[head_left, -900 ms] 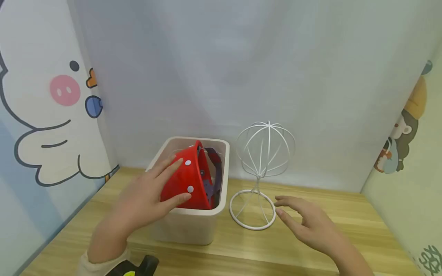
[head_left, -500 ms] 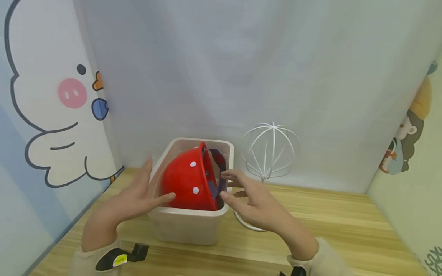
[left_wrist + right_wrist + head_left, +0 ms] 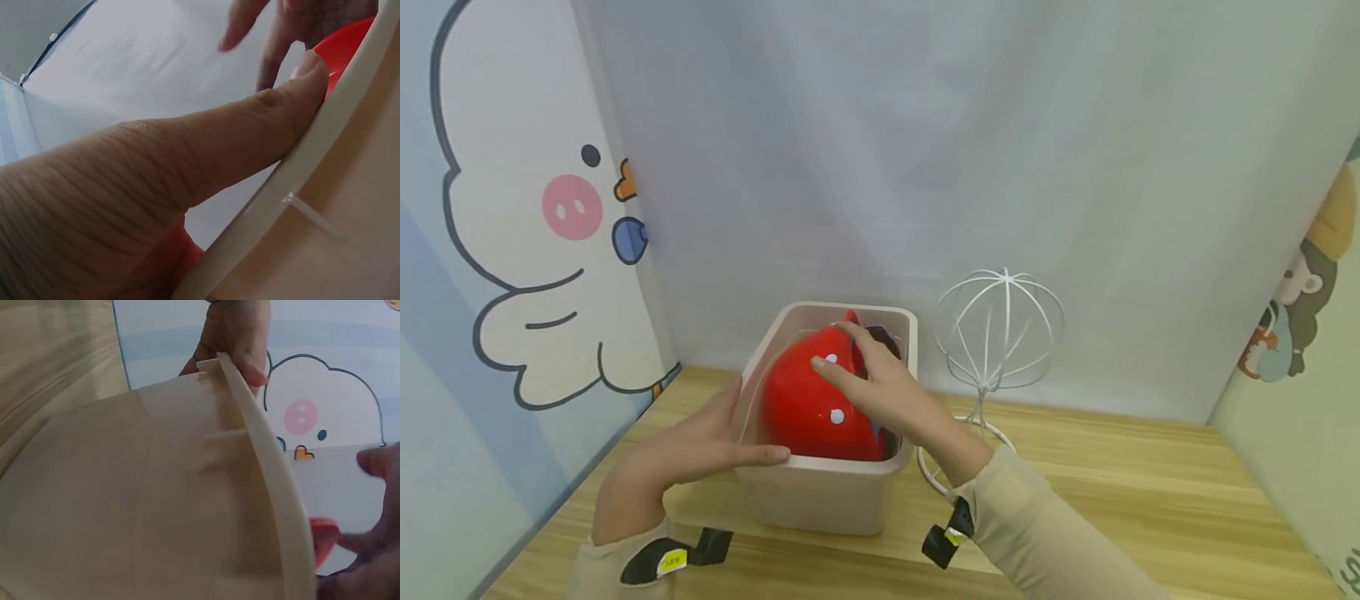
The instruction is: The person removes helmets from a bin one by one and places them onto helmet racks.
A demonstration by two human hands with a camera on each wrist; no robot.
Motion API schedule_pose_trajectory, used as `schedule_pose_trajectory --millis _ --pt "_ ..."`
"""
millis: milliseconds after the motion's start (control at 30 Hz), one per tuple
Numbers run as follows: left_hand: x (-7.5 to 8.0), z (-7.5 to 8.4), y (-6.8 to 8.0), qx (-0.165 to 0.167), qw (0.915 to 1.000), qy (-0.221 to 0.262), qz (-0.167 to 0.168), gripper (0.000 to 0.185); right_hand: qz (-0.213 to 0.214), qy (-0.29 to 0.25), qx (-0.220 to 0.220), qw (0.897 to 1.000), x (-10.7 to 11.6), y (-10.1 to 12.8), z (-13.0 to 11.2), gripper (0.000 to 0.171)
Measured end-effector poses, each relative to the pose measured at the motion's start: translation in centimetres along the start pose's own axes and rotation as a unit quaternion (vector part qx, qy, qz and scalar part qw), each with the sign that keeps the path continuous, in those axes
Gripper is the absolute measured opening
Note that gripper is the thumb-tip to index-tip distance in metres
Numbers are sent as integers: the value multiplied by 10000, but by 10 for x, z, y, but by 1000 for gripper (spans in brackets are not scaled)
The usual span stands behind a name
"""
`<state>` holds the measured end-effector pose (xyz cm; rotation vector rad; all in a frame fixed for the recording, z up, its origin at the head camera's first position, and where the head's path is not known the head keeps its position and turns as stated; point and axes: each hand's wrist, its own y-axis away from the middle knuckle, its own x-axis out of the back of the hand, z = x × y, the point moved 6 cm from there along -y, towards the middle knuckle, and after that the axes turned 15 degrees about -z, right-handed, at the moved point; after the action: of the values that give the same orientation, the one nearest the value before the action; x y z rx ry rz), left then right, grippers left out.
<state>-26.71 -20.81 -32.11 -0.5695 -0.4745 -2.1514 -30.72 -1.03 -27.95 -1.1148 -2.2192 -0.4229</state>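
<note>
A red hat (image 3: 808, 412) with white dots stands on edge inside a beige plastic bin (image 3: 820, 492) on the wooden table. My left hand (image 3: 715, 437) grips the bin's near left corner, with the thumb (image 3: 250, 137) lying along the front rim (image 3: 300, 181) and the fingers up the left wall. My right hand (image 3: 868, 379) reaches in from the right and rests on the hat's upper edge. Its fingers are spread fairly straight over the crown and its thumb is hidden. The right wrist view shows the bin's wall (image 3: 187, 487), my left hand (image 3: 240, 337) at its corner and a bit of the red hat (image 3: 322, 540).
A white wire hat stand (image 3: 1000, 329) with a ball-shaped top stands just right of the bin, its ring base (image 3: 928, 479) partly behind my right forearm. Cartoon-printed panels close off the left and right, a grey curtain the back. Bare table lies to the right.
My right hand moved left from beside the stand over the bin and onto the red hat. My left hand slid off the hat down to the bin's corner.
</note>
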Motion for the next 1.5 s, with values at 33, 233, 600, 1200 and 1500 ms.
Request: schedule_pose_trajectory --millis 33,233,600,1200,1500 --pt "0 0 0 18 10000 10 -12 103 -20 -145 -165 9998 -3 -6 1 76" --pt "0 -2 -1 86 9999 -50 9 104 607 -242 -608 9960 -14 -34 -1 78" --pt "0 -6 -2 426 9988 -221 29 108 952 633 -276 9931 -23 -38 1 67" --pt "0 9 -4 -460 9983 -349 106 112 2315 -1886 1070 9484 21 -1 13 59" --pt "0 5 -1 -120 9997 -167 153 113 2857 -3376 2790 8524 30 39 17 53"
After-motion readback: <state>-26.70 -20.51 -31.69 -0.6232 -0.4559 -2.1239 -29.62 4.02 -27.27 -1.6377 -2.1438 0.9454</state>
